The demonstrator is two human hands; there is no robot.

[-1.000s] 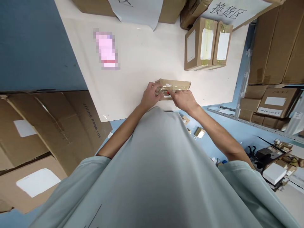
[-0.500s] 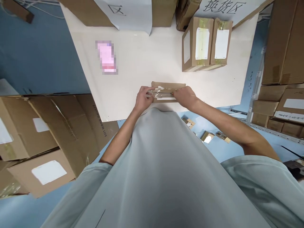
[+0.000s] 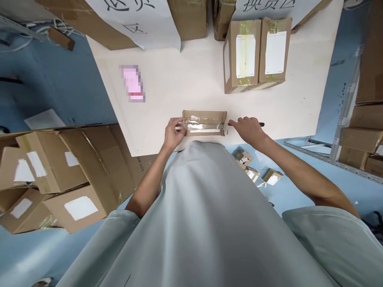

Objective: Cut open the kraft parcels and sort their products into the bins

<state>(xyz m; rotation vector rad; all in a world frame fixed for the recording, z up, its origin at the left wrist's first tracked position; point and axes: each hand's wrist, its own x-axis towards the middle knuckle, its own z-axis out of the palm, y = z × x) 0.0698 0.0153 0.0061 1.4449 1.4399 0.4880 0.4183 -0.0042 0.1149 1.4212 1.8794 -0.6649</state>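
Head view: gripping left end of small carton [image 3: 203, 117] between thumb and fingers of left hand [image 3: 174, 134]. Holding slim tool [image 3: 262, 124], black rear and red front, in closed right hand [image 3: 247, 129], just off carton's right end. Both arms [image 3: 151, 179] angled inward. Carton flat near front edge of white table [image 3: 179, 83]; farther back, two taped boxes [image 3: 257, 54] side by side, blurred pink item [image 3: 133, 83] at left. Around: blue floor [image 3: 299, 195], stacked cartons [image 3: 70, 199] left, metal rack [image 3: 348, 107] right. Legible: "换货区" on right sign [image 3: 266, 12], top clipped; "区" on left sign [image 3: 155, 38]; "OM LIFE" on large carton [image 3: 140, 163].
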